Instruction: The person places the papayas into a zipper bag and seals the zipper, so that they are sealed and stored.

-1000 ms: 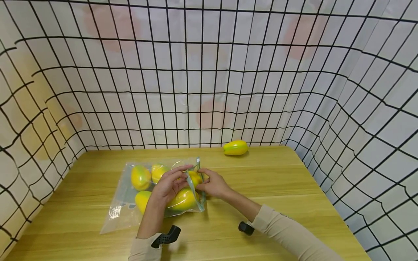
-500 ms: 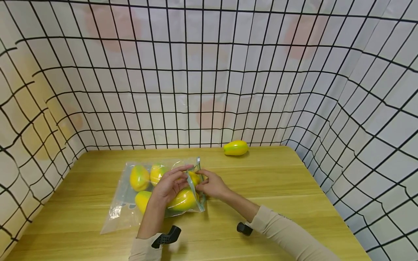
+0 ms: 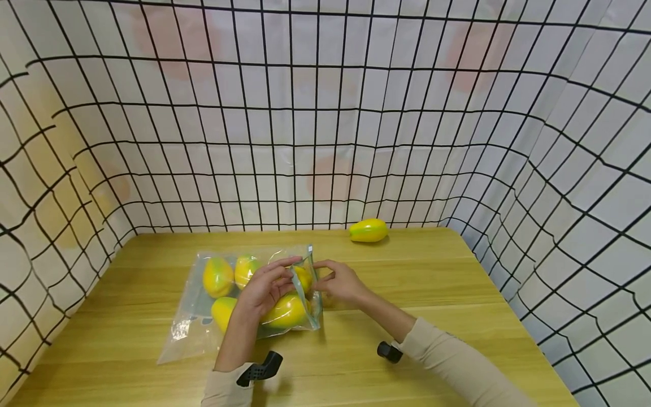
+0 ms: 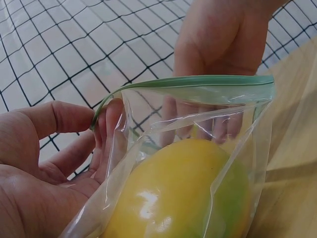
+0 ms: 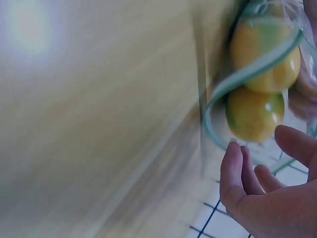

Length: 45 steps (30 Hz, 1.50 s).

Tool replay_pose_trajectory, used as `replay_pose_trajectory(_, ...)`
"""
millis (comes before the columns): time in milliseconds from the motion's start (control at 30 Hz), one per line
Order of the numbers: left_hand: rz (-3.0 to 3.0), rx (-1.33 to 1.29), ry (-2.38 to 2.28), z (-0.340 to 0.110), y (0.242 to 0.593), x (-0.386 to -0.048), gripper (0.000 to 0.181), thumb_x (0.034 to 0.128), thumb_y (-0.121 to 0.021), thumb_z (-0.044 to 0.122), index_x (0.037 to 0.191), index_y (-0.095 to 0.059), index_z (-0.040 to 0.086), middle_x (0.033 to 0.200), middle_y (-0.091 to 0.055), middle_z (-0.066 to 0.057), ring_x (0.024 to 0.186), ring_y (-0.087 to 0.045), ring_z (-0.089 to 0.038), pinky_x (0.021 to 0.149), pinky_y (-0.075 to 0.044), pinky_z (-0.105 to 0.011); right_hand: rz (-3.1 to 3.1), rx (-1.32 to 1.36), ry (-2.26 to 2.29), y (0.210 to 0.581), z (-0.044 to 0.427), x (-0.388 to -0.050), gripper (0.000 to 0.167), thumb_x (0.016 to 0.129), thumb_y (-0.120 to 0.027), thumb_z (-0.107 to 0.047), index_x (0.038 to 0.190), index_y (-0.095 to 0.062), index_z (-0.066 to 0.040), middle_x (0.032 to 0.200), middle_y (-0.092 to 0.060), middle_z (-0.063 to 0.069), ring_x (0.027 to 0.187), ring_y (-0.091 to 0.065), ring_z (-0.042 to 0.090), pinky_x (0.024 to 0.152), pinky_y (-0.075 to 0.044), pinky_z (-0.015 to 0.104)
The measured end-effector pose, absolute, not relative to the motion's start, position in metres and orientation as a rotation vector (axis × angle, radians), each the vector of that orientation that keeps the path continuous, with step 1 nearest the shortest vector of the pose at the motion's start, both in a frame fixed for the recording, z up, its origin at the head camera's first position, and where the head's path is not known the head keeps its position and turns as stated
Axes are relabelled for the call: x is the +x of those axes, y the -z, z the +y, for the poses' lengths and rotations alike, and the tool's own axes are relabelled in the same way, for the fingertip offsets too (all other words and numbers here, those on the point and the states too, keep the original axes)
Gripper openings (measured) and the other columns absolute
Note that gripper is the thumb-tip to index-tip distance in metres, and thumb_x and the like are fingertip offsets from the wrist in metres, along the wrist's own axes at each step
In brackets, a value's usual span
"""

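A clear zip bag (image 3: 184, 332) with several yellow-green papayas (image 3: 218, 277) inside lies on the left half of the table, its mouth facing right. My left hand (image 3: 264, 291) lies over the bag; in the left wrist view its thumb and fingers pinch the green zip strip (image 4: 198, 83) at one side of the mouth. The mouth gapes around a papaya (image 4: 178, 193) just inside. Beside the opening is my right hand (image 3: 346, 282), fingers slightly bent and spread. The right wrist view shows this hand (image 5: 272, 193) holding nothing, its fingertips close to the strip's edge.
One loose papaya (image 3: 368, 230) lies at the back edge of the wooden table (image 3: 432, 282). White walls with black netting (image 3: 325, 130) enclose the back and sides. Black wrist devices (image 3: 260, 368) are worn at both sleeves.
My right hand has drawn back slightly to the right from the bag's mouth, its fingers coming away from the strip. The left hand and the loose papaya stay in place.
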<state>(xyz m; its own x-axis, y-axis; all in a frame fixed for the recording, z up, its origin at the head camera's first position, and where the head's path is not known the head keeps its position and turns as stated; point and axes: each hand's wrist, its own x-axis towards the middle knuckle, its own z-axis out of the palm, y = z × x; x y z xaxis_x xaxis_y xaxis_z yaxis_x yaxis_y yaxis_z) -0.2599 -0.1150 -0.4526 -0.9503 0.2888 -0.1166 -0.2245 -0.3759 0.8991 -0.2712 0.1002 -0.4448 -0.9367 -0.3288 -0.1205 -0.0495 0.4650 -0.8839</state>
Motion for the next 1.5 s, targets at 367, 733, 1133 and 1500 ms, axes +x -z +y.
replay_pose_trajectory(367, 1.55, 0.06, -2.377, -0.116, 0.452, -0.259, 0.045, 0.0962, -0.053, -0.001, 0.141, -0.054, -0.007, 0.115, -0.06, -0.009, 0.075, -0.062, -0.01, 0.078, -0.061, -0.025, 2.557, -0.213, 1.451, 0.43, 0.138, -0.292, 0.065, 0.091, -0.076, -0.028, 0.148, -0.051, -0.012, 0.111, -0.074, 0.014, 0.106, -0.069, 0.039, 0.09, -0.059, 0.052)
replay_pose_trajectory(733, 1.548, 0.044, -2.395, -0.116, 0.453, -0.258, 0.044, 0.0956, -0.052, -0.002, 0.139, -0.057, -0.006, 0.119, -0.06, -0.009, 0.075, -0.063, -0.011, 0.077, -0.061, -0.025, 2.653, -0.104, 1.345, 0.427, 0.174, -0.319, 0.08, 0.092, -0.074, -0.039, 0.158, -0.034, -0.015, 0.132, -0.064, 0.025, 0.106, -0.069, 0.043, 0.093, -0.057, 0.051)
replay_pose_trajectory(1133, 1.528, 0.019, -2.415, -0.116, 0.455, -0.259, 0.041, 0.0964, -0.052, -0.002, 0.136, -0.06, -0.004, 0.122, -0.061, -0.01, 0.077, -0.064, -0.011, 0.078, -0.061, -0.025, 2.748, 0.011, 1.322, 0.431, 0.2, -0.344, 0.09, 0.092, -0.072, -0.043, 0.162, -0.023, -0.016, 0.156, -0.038, 0.026, 0.115, -0.063, 0.04, 0.089, -0.059, 0.04)
replay_pose_trajectory(1500, 1.525, 0.027, -2.416, -0.115, 0.454, -0.26, 0.042, 0.0968, -0.051, -0.004, 0.139, -0.057, -0.007, 0.124, -0.06, -0.008, 0.078, -0.064, -0.012, 0.079, -0.061, -0.025, 2.842, 0.07, 1.262, 0.429, 0.219, -0.37, 0.094, 0.089, -0.075, -0.041, 0.162, -0.022, -0.013, 0.166, -0.022, 0.022, 0.149, -0.025, 0.047, 0.12, -0.027, 0.063)
